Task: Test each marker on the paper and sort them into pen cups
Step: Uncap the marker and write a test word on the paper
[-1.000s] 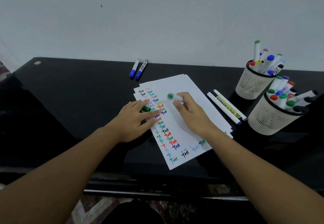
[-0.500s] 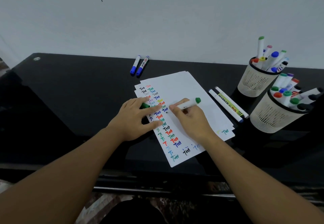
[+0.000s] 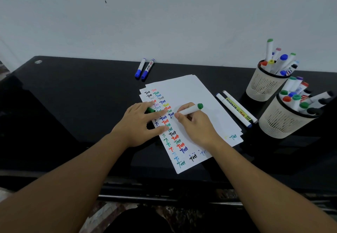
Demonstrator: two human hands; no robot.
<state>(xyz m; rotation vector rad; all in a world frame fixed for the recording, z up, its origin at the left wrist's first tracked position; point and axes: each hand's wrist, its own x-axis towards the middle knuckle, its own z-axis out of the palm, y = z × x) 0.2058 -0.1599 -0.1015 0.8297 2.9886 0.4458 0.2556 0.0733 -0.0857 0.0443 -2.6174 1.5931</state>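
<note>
On paper [image 3: 200, 94], marker [image 3: 189, 110] in right hand [image 3: 196, 125]

Dim, cool, even indoor light through a wide-angle head camera.

The plain grey-white wall [image 3: 164, 17] is flatly lit with a bluish cast, and the glossy black tabletop [image 3: 73, 95] shows only faint reflections, no hard glare. Soft shadows sit under the hands on the white paper sheets [image 3: 191, 94]. Straight edges bow towards the corners. The forearms nearest the lens look soft, and fine detail is slightly smeared throughout.
</note>
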